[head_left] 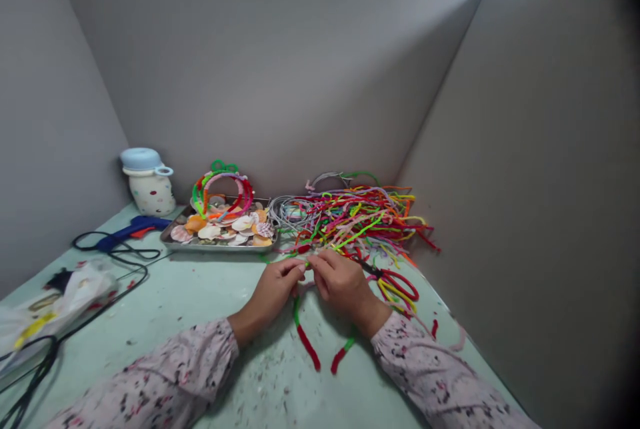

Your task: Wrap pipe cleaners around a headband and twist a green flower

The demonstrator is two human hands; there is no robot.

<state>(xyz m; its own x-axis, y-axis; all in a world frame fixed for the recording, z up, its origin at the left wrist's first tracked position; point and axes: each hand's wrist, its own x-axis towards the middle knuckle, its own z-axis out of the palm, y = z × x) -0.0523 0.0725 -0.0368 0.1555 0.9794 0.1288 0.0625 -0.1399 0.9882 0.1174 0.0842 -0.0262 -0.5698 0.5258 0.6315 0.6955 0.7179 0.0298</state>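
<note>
Above the middle of the table, my left hand (274,290) and my right hand (344,284) meet at the fingertips. Both are closed in a pinch on a green and red pipe cleaner (308,348); only a small green bit shows between the fingers. Two green lengths with red ends hang below the hands, and the stretch near my right palm is hidden. Scissors with red handles (403,284) lie just right of my right hand. Beyond the hands spreads a tangled heap of coloured pipe cleaners (360,216).
A metal tray (220,248) holds shells (241,222) and wound pipe cleaner rings (249,192). At the left stand a white jar with a blue lid (150,189), a blue glue gun (117,234), its black cord (95,311) and a plastic bag (83,292). Grey panels (280,82) enclose the table.
</note>
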